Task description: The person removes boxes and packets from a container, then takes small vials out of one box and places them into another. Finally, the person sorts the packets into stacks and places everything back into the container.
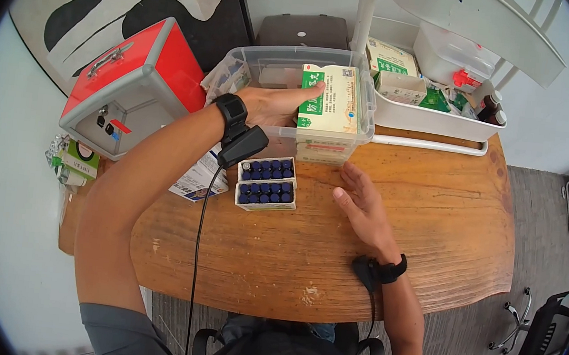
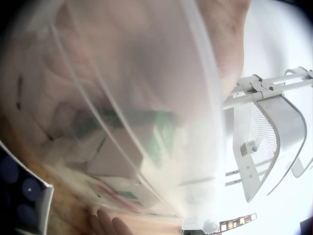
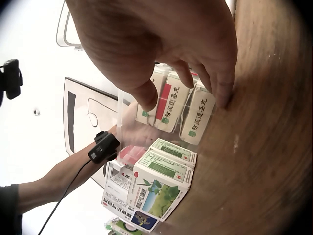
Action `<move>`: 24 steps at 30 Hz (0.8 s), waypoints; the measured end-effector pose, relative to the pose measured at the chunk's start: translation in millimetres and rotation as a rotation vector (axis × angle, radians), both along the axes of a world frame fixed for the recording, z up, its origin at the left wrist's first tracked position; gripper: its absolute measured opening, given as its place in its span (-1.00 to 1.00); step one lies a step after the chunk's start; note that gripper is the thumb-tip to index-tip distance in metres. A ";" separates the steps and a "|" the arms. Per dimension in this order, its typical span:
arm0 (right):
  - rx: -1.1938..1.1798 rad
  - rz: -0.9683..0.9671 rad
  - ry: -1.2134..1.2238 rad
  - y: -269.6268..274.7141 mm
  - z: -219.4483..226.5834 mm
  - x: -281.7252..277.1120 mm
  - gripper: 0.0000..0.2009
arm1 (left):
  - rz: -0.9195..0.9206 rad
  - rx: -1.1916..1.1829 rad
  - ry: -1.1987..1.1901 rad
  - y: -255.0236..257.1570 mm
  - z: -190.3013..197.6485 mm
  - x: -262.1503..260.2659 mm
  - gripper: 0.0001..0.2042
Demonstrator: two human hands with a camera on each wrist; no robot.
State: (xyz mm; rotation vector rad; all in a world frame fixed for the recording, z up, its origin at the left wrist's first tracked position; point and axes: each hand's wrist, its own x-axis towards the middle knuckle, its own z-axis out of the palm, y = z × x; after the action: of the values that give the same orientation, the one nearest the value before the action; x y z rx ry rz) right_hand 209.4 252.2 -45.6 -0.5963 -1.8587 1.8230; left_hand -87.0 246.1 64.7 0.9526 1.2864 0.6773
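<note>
My left hand [image 1: 275,105] reaches over the front rim of a clear plastic bin [image 1: 369,110]. Its thumb lies on a cream-and-green medicine box [image 1: 342,104] while its fingers go down along the box's left side, mostly hidden. In the left wrist view the hand shows blurred through the bin wall. Similar medicine boxes [image 3: 198,115] sit upright under it inside the bin, seen through the wall in the right wrist view. My right hand [image 1: 369,213] is at the bin's front right corner with relaxed, spread fingers and holds nothing.
Two small open boxes of blue-capped vials [image 1: 267,183] stand before the bin. To the left are a red case [image 1: 150,73] and a white medicine box [image 1: 203,177]. A white tray [image 1: 436,121] of medicines and bottles stands at the back right, beneath a white rack [image 1: 480,28].
</note>
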 end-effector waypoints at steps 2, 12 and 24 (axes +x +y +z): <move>0.003 0.003 -0.004 -0.4 0.6 0.3 -0.26 | 0.005 0.005 0.011 1.2 -6.0 -2.9 -0.23; -0.004 0.083 0.036 1.8 -2.8 -1.4 -0.23 | -0.002 0.036 0.040 -4.3 0.1 3.0 -0.22; -0.059 0.050 0.033 7.8 -3.8 4.4 -0.27 | 0.057 -0.002 0.400 -25.0 29.3 8.5 -0.02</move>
State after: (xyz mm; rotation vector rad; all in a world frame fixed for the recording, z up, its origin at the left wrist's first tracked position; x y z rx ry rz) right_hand 213.8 260.0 -49.5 -0.5414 -1.8188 1.9137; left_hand -78.5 221.2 94.1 1.0884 1.6699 0.5434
